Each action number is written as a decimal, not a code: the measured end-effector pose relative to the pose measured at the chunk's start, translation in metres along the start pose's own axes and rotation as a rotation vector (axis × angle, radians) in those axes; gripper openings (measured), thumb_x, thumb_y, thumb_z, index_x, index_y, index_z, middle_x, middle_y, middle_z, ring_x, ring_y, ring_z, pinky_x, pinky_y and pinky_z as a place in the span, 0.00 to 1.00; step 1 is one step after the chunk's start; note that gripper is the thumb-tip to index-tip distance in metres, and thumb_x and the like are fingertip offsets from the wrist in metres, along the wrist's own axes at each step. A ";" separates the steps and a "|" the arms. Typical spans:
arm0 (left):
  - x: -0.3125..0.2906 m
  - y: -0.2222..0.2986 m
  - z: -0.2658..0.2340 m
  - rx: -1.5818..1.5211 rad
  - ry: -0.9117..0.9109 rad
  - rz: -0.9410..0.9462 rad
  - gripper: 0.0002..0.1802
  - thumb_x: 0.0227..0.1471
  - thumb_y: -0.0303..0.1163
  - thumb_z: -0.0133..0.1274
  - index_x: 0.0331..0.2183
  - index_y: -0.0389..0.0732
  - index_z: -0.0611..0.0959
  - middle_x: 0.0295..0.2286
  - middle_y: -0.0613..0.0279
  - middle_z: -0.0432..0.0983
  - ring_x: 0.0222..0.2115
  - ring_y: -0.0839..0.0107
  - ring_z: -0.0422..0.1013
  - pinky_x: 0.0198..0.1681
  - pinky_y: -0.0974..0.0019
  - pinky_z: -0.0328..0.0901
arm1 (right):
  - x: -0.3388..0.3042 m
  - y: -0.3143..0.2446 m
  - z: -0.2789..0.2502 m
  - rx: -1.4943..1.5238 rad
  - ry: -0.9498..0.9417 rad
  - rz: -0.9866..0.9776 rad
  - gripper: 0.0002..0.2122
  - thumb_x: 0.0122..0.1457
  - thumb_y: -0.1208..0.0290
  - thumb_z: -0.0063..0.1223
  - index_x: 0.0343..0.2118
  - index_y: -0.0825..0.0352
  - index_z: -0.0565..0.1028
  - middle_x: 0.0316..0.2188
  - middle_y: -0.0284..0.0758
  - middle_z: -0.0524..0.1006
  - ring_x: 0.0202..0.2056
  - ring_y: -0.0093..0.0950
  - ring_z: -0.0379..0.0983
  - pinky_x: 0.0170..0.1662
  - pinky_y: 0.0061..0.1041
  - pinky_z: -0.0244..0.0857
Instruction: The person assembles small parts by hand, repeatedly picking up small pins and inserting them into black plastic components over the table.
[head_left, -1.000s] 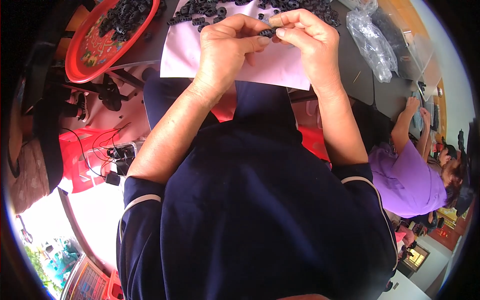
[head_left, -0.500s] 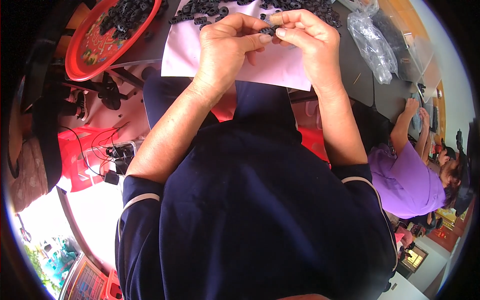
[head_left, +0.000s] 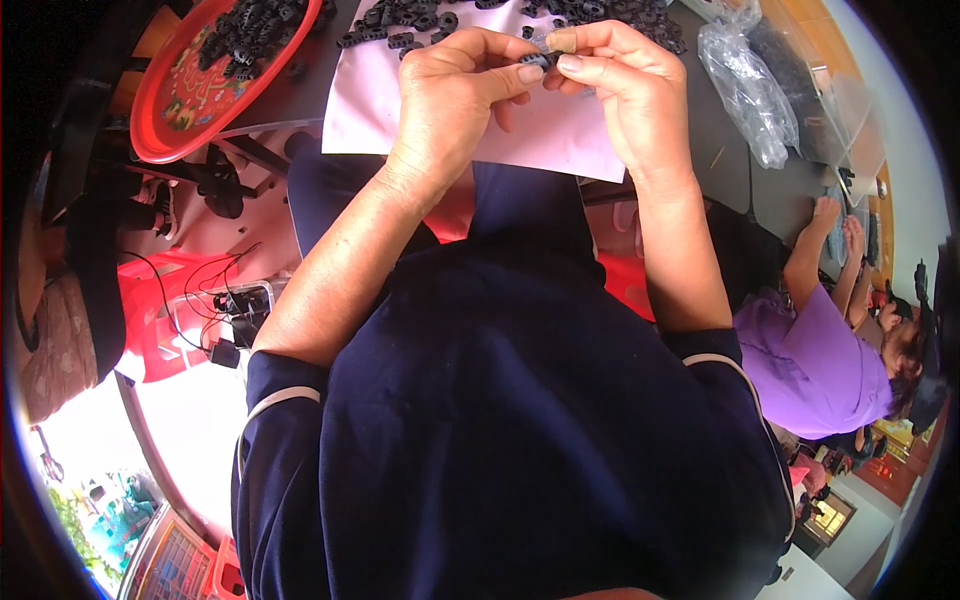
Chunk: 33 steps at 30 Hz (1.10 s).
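Between my hands, above the pink sheet (head_left: 370, 110), is a small black plastic part (head_left: 537, 60). My left hand (head_left: 448, 95) pinches it between thumb and index finger. The thumb and index finger of my right hand (head_left: 640, 90) close on its right end; a tan strip is wrapped round one right finger. Something small and clear shows at the fingertips, too small to name. Many similar loose black parts (head_left: 400, 18) lie on the far side of the sheet, partly hidden behind my hands.
At the far left a red tray (head_left: 150, 120) holds a heap of black parts. Clear plastic bags (head_left: 745, 90) lie on the dark table (head_left: 700, 150) to the right. Farther right a person in a purple shirt (head_left: 815, 360) sits with hands at the table. Cables (head_left: 205, 300) hang at left.
My right hand has shifted slightly to the right, and more of the black part shows between the fingertips. My left hand stays almost in place.
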<state>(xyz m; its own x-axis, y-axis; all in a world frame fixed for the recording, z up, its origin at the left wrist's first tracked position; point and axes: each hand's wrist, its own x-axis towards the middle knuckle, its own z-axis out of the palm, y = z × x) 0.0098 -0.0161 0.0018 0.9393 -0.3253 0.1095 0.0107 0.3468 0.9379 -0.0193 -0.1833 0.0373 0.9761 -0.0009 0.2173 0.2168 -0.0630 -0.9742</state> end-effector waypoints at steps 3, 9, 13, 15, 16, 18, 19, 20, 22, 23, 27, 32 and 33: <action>0.000 0.001 0.000 0.003 -0.003 0.000 0.06 0.49 0.22 0.59 0.32 0.32 0.81 0.21 0.63 0.77 0.20 0.82 0.70 0.20 0.78 0.63 | 0.001 0.001 -0.001 0.033 -0.002 0.020 0.09 0.53 0.82 0.51 0.38 0.75 0.77 0.31 0.38 0.79 0.30 0.26 0.76 0.36 0.20 0.67; 0.000 0.003 0.000 0.013 -0.001 0.004 0.05 0.48 0.22 0.59 0.31 0.32 0.81 0.22 0.63 0.77 0.20 0.83 0.69 0.19 0.78 0.63 | 0.000 0.003 0.001 0.051 0.031 0.012 0.09 0.54 0.82 0.52 0.38 0.75 0.77 0.33 0.39 0.79 0.31 0.27 0.76 0.37 0.20 0.67; 0.000 0.000 0.000 0.018 0.011 0.012 0.06 0.48 0.21 0.59 0.32 0.32 0.81 0.22 0.63 0.77 0.19 0.83 0.69 0.19 0.78 0.63 | -0.003 0.002 0.004 0.012 0.072 -0.016 0.09 0.54 0.82 0.52 0.38 0.75 0.77 0.33 0.39 0.79 0.31 0.27 0.76 0.37 0.21 0.67; 0.000 0.000 0.001 0.011 0.015 0.011 0.06 0.48 0.21 0.59 0.32 0.32 0.81 0.21 0.63 0.77 0.19 0.83 0.69 0.19 0.78 0.63 | -0.003 0.002 0.004 -0.005 0.068 -0.031 0.09 0.54 0.82 0.52 0.38 0.76 0.77 0.33 0.39 0.79 0.31 0.27 0.76 0.37 0.21 0.67; 0.000 0.000 0.001 0.004 0.018 0.011 0.06 0.48 0.21 0.59 0.32 0.32 0.81 0.21 0.63 0.77 0.18 0.83 0.69 0.19 0.78 0.63 | -0.003 0.001 0.003 -0.023 0.064 -0.047 0.09 0.54 0.82 0.52 0.38 0.76 0.77 0.32 0.39 0.79 0.31 0.27 0.76 0.37 0.21 0.67; 0.000 -0.001 0.001 0.004 0.021 0.014 0.06 0.48 0.21 0.60 0.32 0.32 0.81 0.21 0.64 0.76 0.18 0.83 0.69 0.19 0.78 0.63 | -0.003 0.003 0.002 0.011 0.053 -0.030 0.09 0.54 0.82 0.52 0.38 0.76 0.77 0.32 0.39 0.79 0.31 0.27 0.76 0.37 0.21 0.67; 0.001 -0.002 0.001 0.003 0.024 0.017 0.06 0.48 0.21 0.60 0.32 0.32 0.81 0.21 0.64 0.76 0.18 0.83 0.69 0.19 0.78 0.63 | -0.002 0.003 0.001 0.044 0.041 -0.013 0.09 0.54 0.82 0.52 0.38 0.76 0.77 0.32 0.39 0.79 0.30 0.27 0.76 0.37 0.21 0.67; 0.001 -0.002 0.001 0.004 0.023 0.017 0.06 0.48 0.21 0.60 0.32 0.32 0.81 0.21 0.64 0.76 0.18 0.83 0.69 0.19 0.78 0.63 | -0.003 0.004 0.000 0.045 0.042 -0.013 0.09 0.54 0.82 0.52 0.38 0.76 0.77 0.32 0.39 0.79 0.30 0.27 0.76 0.37 0.21 0.67; 0.000 -0.001 0.001 0.009 0.030 0.004 0.07 0.48 0.22 0.60 0.32 0.32 0.81 0.21 0.64 0.76 0.19 0.83 0.69 0.19 0.78 0.63 | -0.003 0.004 0.000 0.077 0.053 0.020 0.09 0.54 0.82 0.52 0.38 0.76 0.77 0.31 0.39 0.79 0.30 0.27 0.76 0.36 0.21 0.67; 0.000 -0.001 0.002 0.010 0.029 0.003 0.07 0.48 0.22 0.60 0.32 0.32 0.81 0.21 0.64 0.76 0.19 0.83 0.69 0.19 0.78 0.63 | -0.003 0.005 -0.001 0.078 0.054 0.020 0.09 0.54 0.82 0.52 0.38 0.76 0.77 0.31 0.39 0.79 0.30 0.27 0.76 0.36 0.21 0.67; 0.000 0.000 0.002 0.013 0.034 -0.003 0.07 0.48 0.22 0.60 0.32 0.32 0.81 0.20 0.64 0.76 0.18 0.82 0.69 0.19 0.78 0.63 | -0.002 0.005 -0.002 0.122 0.066 0.020 0.08 0.55 0.82 0.53 0.38 0.76 0.77 0.30 0.39 0.79 0.30 0.27 0.76 0.36 0.21 0.66; 0.000 0.001 0.002 0.007 0.037 -0.014 0.07 0.48 0.22 0.60 0.32 0.32 0.81 0.20 0.64 0.76 0.19 0.82 0.69 0.19 0.78 0.63 | 0.001 0.006 -0.002 0.141 0.035 0.047 0.08 0.55 0.81 0.53 0.37 0.76 0.77 0.30 0.39 0.79 0.30 0.28 0.76 0.36 0.21 0.66; 0.000 0.001 0.001 0.013 0.028 -0.009 0.06 0.48 0.22 0.59 0.32 0.32 0.81 0.20 0.64 0.76 0.19 0.82 0.69 0.19 0.78 0.63 | 0.001 0.008 -0.002 0.158 0.039 0.052 0.08 0.54 0.81 0.53 0.37 0.76 0.77 0.30 0.39 0.79 0.29 0.28 0.76 0.36 0.21 0.66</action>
<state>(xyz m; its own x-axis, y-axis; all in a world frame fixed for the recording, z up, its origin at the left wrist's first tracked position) 0.0094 -0.0169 0.0028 0.9484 -0.3033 0.0923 0.0146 0.3326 0.9430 -0.0169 -0.1861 0.0295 0.9854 -0.0386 0.1660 0.1690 0.0963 -0.9809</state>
